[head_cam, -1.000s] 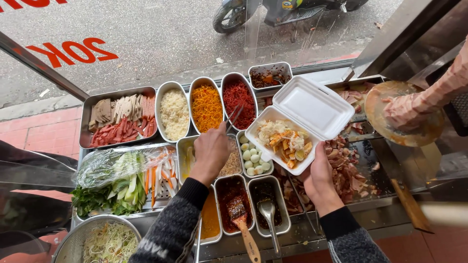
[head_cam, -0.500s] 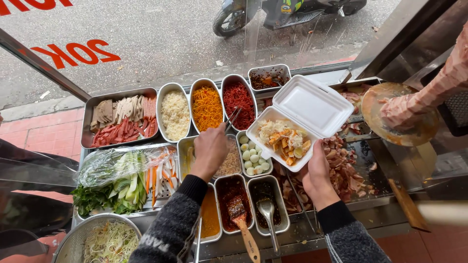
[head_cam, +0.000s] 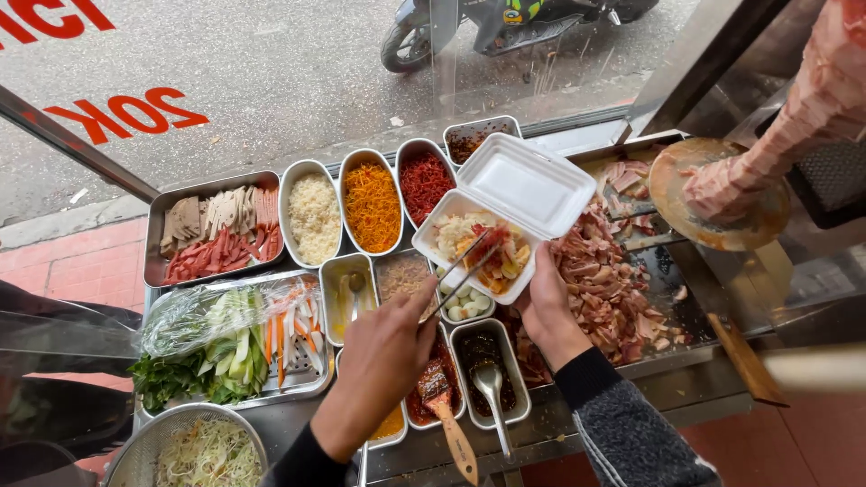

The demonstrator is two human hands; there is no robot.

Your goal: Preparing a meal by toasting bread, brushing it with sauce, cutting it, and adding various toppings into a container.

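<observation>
Left hand (head_cam: 383,352) holds tongs (head_cam: 462,275) over box (head_cam: 532,185); right hand (head_cam: 552,302) beneath.

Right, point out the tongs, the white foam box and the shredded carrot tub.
tongs (head_cam: 462,275), head view, on the metal arms near their tips
white foam box (head_cam: 532,185), head view, inside of its open lid
shredded carrot tub (head_cam: 373,206), head view, on the orange shreds

Takeaway box (head_cam: 532,185): white. Shredded carrot (head_cam: 373,206): orange. Shredded chilli (head_cam: 425,183): deep red. Grated filling (head_cam: 313,215): pale cream. Trays (head_cam: 155,216): silver steel. Herbs (head_cam: 167,379): dark green. Shaved meat (head_cam: 606,293): pink-brown. Sleeve (head_cam: 622,433): grey, speckled knit. Tongs (head_cam: 465,280): silver. Pavement (head_cam: 81,271): red brick.
</observation>
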